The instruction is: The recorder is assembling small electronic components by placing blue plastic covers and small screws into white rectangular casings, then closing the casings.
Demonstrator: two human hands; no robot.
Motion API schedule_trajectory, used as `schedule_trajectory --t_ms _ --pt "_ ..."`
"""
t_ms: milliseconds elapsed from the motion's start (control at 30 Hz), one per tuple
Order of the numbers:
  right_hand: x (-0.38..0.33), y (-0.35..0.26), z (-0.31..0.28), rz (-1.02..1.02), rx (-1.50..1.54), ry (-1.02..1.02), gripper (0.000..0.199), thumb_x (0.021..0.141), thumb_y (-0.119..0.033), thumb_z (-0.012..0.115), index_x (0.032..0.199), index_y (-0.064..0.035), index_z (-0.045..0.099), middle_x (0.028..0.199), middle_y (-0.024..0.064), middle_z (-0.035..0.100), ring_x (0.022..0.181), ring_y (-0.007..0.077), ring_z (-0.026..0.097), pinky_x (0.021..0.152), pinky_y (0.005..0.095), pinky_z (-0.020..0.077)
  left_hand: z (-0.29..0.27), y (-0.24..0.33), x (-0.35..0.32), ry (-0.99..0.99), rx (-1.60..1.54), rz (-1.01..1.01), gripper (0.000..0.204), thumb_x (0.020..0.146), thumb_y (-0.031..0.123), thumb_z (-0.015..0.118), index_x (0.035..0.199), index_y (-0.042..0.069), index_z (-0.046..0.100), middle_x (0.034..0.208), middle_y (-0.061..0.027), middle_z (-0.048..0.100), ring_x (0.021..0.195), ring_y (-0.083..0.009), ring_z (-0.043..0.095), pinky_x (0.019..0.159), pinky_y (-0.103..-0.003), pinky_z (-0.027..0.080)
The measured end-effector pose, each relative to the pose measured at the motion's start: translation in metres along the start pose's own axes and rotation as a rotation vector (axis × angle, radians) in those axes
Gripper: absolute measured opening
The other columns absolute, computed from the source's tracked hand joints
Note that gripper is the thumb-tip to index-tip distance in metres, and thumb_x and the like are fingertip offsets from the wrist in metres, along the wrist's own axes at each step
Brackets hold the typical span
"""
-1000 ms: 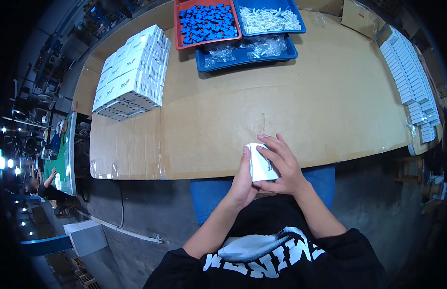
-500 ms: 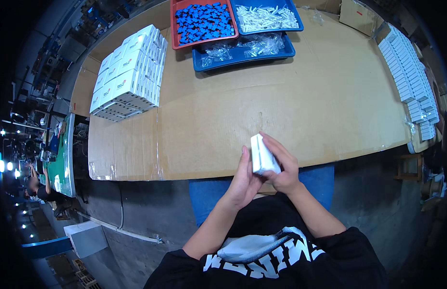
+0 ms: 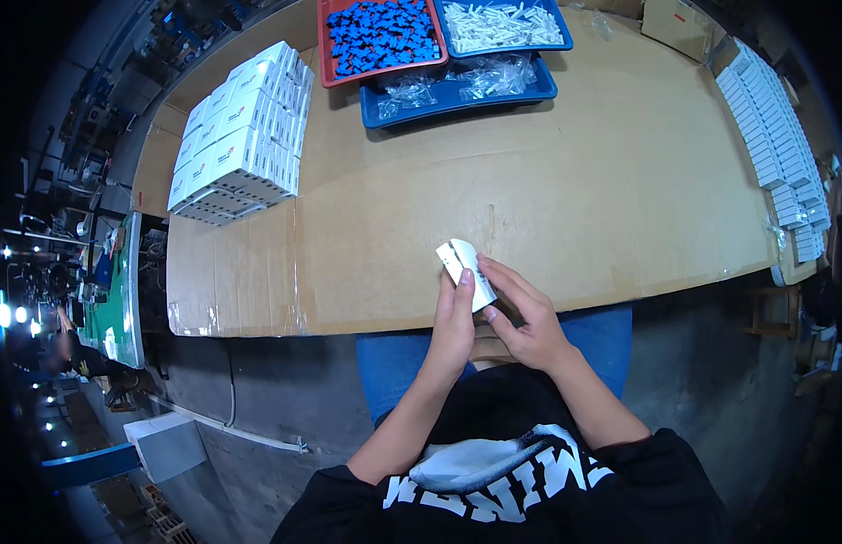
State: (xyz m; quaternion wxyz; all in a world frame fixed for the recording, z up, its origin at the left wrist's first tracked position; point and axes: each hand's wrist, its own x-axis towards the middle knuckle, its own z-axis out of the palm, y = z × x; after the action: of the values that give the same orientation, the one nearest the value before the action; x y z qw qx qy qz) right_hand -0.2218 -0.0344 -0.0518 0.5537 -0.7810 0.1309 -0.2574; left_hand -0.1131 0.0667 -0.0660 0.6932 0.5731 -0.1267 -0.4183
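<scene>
Between my two hands, above the near edge of the cardboard-covered table, is a small white box (image 3: 468,268), tilted, with a dark gap or line along its upper end. My left hand (image 3: 454,319) grips its left side, the thumb laid over the front. On the right side, the fingers of my right hand (image 3: 528,319) press against the box, with the thumb near its lower corner. Parts of the box are covered by my fingers.
A block of stacked white boxes (image 3: 244,136) stands at the left. Behind are a red tray (image 3: 327,71) of blue parts, a blue tray (image 3: 506,54) of white pieces and a lower blue tray (image 3: 457,107) with clear bags. White boxes (image 3: 774,145) line the right edge.
The white box has moved slightly left and up and now leans to the left. My left thumb has come over its front, and my right fingers have shifted lower along its side.
</scene>
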Motion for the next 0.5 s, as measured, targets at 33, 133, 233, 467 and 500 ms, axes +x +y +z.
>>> schedule_trajectory --t_ms 33,133,233,467,500 --pt "-0.001 0.006 0.002 -0.052 -0.073 0.01 0.053 0.093 -0.006 0.066 0.144 0.0048 0.053 0.147 0.0253 0.054 0.136 0.0374 0.055 0.113 0.0411 0.0448 -0.001 -0.002 0.001 -0.01 0.014 -0.013 0.053 0.112 0.046 0.039 0.144 0.005 0.045 0.122 -0.0063 0.059 0.108 -0.0115 0.058 0.092 -0.028 0.049" --pt "0.001 0.018 0.002 -0.215 -0.242 0.048 0.051 0.094 -0.008 0.066 0.141 0.0062 0.055 0.137 0.0265 0.062 0.124 0.0387 0.064 0.103 0.0413 0.0525 0.002 -0.002 -0.002 -0.045 -0.015 -0.01 0.051 0.114 0.034 0.038 0.152 0.0 0.036 0.132 -0.01 0.054 0.12 -0.0154 0.052 0.104 -0.031 0.042" --pt "-0.002 0.019 0.006 -0.211 -0.263 0.092 0.049 0.095 -0.009 0.066 0.14 0.0073 0.056 0.125 0.0266 0.068 0.107 0.0382 0.071 0.09 0.0401 0.0585 0.012 0.009 -0.007 -0.014 0.04 -0.002 0.05 0.114 0.033 0.037 0.151 0.0 0.037 0.129 -0.0084 0.054 0.115 -0.0141 0.051 0.102 -0.03 0.042" --pt "-0.004 0.027 0.009 -0.298 -0.355 0.099 0.046 0.097 -0.009 0.063 0.138 0.0092 0.057 0.117 0.0269 0.071 0.088 0.0358 0.074 0.075 0.0391 0.0605 0.011 0.004 -0.007 0.0 0.081 0.057 0.046 0.114 0.032 0.037 0.147 -0.001 0.04 0.12 -0.0057 0.055 0.108 -0.0122 0.05 0.098 -0.029 0.043" --pt "-0.004 0.027 0.01 -0.313 -0.369 0.104 0.045 0.097 -0.009 0.062 0.138 0.0099 0.056 0.118 0.0274 0.07 0.087 0.0358 0.074 0.074 0.0392 0.0605 0.01 0.003 -0.007 -0.005 0.088 0.062 0.046 0.114 0.032 0.037 0.146 0.0 0.04 0.119 -0.0056 0.055 0.107 -0.0121 0.05 0.098 -0.029 0.043"
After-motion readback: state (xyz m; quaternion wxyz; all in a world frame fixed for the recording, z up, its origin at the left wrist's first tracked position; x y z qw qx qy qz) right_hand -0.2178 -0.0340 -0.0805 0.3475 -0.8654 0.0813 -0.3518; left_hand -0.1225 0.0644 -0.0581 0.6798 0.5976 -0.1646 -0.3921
